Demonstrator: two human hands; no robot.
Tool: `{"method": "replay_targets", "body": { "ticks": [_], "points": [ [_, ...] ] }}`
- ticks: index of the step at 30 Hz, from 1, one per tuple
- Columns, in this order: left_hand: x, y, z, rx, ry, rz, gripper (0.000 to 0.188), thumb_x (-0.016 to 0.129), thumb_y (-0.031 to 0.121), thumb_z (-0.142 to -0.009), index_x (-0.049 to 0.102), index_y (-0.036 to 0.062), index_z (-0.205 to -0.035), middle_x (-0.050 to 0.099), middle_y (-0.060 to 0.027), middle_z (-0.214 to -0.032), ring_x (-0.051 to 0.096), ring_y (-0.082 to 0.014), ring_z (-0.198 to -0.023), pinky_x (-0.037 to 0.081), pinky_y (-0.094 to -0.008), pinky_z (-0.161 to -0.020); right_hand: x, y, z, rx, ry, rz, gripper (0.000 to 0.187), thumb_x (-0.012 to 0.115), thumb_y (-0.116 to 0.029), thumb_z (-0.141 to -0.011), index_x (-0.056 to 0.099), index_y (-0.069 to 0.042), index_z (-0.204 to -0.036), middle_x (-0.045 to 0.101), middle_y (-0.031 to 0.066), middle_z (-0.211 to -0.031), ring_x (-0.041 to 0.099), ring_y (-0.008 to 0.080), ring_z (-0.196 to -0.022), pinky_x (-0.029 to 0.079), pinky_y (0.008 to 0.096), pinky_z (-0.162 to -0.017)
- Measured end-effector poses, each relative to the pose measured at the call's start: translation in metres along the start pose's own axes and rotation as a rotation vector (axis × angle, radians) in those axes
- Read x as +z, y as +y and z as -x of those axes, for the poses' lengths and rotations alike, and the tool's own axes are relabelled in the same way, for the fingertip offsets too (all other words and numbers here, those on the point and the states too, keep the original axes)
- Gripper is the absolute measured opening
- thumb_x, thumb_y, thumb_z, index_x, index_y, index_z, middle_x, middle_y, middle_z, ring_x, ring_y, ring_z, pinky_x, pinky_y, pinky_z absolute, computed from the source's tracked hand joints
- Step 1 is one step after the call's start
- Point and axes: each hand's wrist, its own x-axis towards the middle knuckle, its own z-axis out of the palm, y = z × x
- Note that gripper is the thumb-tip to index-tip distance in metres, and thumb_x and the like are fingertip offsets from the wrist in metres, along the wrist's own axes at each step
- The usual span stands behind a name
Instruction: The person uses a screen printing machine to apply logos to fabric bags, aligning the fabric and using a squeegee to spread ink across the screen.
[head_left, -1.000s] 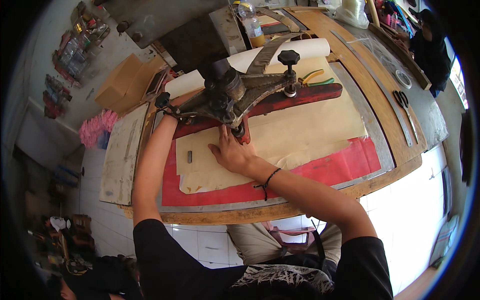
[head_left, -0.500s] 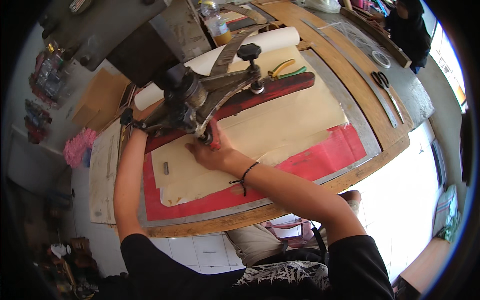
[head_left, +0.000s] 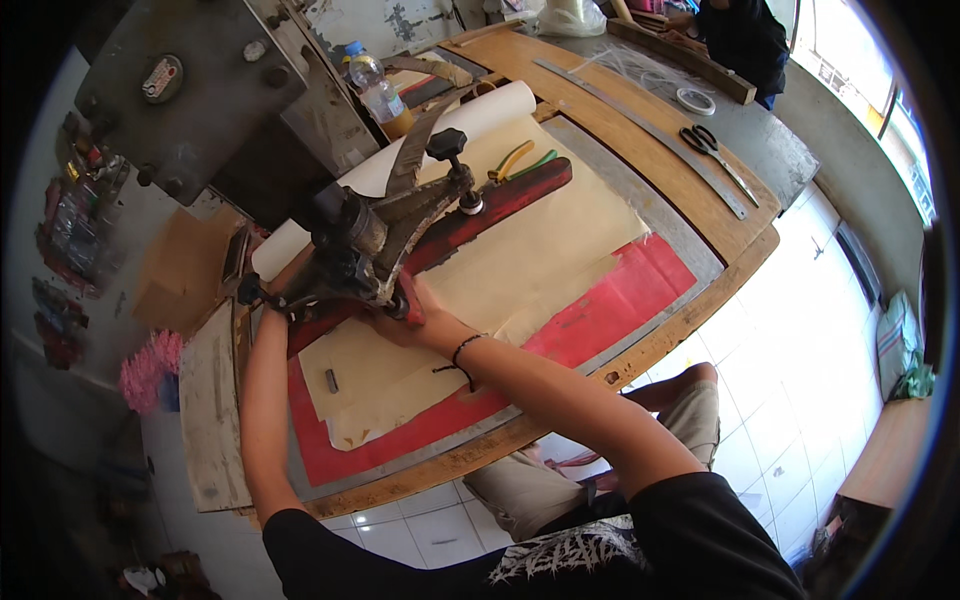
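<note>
A dark metal bracket (head_left: 400, 235) with black knobs stands over a long red-stained bar (head_left: 500, 212), which lies across cream sheet material (head_left: 530, 280). My right hand (head_left: 432, 318) is closed about a small red handle (head_left: 408, 300) at the bracket's near end, skin showing on both sides of it; most of its fingers are hidden. My left hand (head_left: 284, 300) reaches under the bracket's left arm, beside a black knob (head_left: 250, 289); its fingers are hidden there. A small grey metal piece (head_left: 331, 381) lies on the cream sheet, near the red sheet (head_left: 640, 300).
Yellow-and-green pliers (head_left: 520, 163) lie beyond the bar, before a white roll (head_left: 490, 115). A bottle (head_left: 378, 95) stands behind. Black scissors (head_left: 715, 158), a metal ruler (head_left: 650, 135) and a tape roll (head_left: 695, 101) lie at right. Another person (head_left: 742, 45) sits far right.
The whole view has shifted and turned, so the table appears lower and further left. My right thumb, stretched out before, is now tucked under the bracket. My left hand stays at the bracket's left arm.
</note>
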Motion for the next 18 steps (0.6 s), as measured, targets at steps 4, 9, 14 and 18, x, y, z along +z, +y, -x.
{"method": "replay_targets", "body": {
  "ticks": [4, 9, 14, 18],
  "points": [
    [-0.003, 0.003, 0.000, 0.009, -0.007, -0.004, 0.028, 0.062, 0.016, -0.087, 0.063, 0.0026, -0.111, 0.067, -0.0053, -0.102, 0.059, -0.0116, -0.089, 0.048, -0.0294, -0.081, 0.002, 0.006, 0.001, -0.105, 0.164, -0.148, 0.034, 0.054, -0.030, -0.089, 0.058, -0.021, -0.122, 0.060, 0.0077, -0.123, 0.049, 0.0285, -0.118, 0.034, 0.0394, -0.100],
    [-0.003, -0.005, 0.003, -0.004, 0.002, 0.002, 0.028, 0.062, 0.016, -0.088, 0.063, 0.0026, -0.112, 0.066, -0.0052, -0.102, 0.059, -0.0117, -0.089, 0.048, -0.0293, -0.081, -0.005, 0.003, 0.001, -0.063, 0.008, -0.590, 0.034, 0.056, -0.030, -0.087, 0.059, -0.016, -0.118, 0.060, 0.0083, -0.121, 0.048, 0.0294, -0.120, 0.034, 0.0430, -0.102],
    [-0.004, 0.000, 0.000, -0.008, 0.001, -0.002, 0.028, 0.062, 0.016, -0.088, 0.063, 0.0026, -0.112, 0.066, -0.0050, -0.102, 0.059, -0.0117, -0.089, 0.048, -0.0293, -0.081, 0.005, 0.011, 0.003, 0.021, 0.032, -0.841, 0.033, 0.054, -0.029, -0.085, 0.060, -0.016, -0.115, 0.060, 0.0080, -0.121, 0.049, 0.0275, -0.118, 0.035, 0.0432, -0.101],
    [-0.008, -0.010, 0.015, -0.016, 0.014, -0.008, 0.028, 0.061, 0.017, -0.088, 0.063, 0.0026, -0.112, 0.066, -0.0049, -0.102, 0.059, -0.0118, -0.089, 0.048, -0.0293, -0.081, 0.005, 0.007, 0.005, -0.116, 0.051, -0.222, 0.033, 0.051, -0.026, -0.083, 0.060, -0.018, -0.114, 0.058, 0.0073, -0.122, 0.051, 0.0240, -0.116, 0.037, 0.0442, -0.099]
  ]
}}
